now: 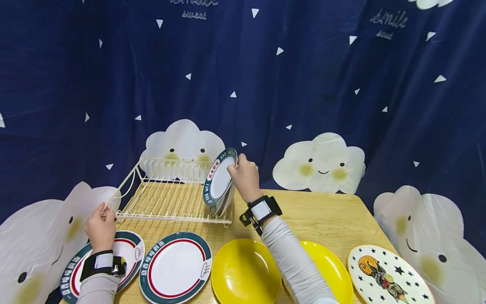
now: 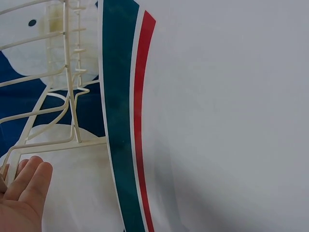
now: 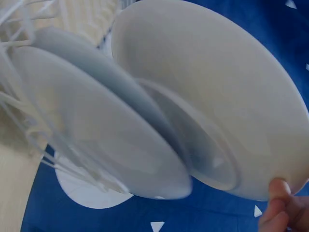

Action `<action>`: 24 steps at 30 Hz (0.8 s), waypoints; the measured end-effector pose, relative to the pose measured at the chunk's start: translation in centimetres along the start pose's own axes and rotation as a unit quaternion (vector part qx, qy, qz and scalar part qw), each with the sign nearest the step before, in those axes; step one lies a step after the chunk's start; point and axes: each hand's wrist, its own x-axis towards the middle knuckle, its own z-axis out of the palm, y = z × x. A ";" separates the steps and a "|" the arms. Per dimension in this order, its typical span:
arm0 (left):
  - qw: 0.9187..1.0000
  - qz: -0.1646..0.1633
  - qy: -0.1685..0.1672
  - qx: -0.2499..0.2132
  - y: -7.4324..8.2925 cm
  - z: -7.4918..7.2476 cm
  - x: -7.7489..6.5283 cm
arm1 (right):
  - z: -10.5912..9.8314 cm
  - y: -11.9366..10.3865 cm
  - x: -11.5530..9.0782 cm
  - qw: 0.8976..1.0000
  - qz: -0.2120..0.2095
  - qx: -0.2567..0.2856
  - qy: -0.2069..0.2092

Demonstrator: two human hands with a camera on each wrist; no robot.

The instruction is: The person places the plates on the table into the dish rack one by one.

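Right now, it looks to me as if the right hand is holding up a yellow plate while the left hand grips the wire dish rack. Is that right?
Not quite: the colour is wrong. The head view shows the right hand holding up a green-rimmed white plate, not a yellow one, while the left hand does grip the wire dish rack.

curtained-off nook, cloud-print drape (image 1: 319,88), wooden table (image 1: 307,213)
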 end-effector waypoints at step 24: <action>1.000 -0.007 -0.013 0.002 -0.4 0.1 0.2 | 5.8 -0.6 -3.1 0.990 -0.045 -0.136 -0.015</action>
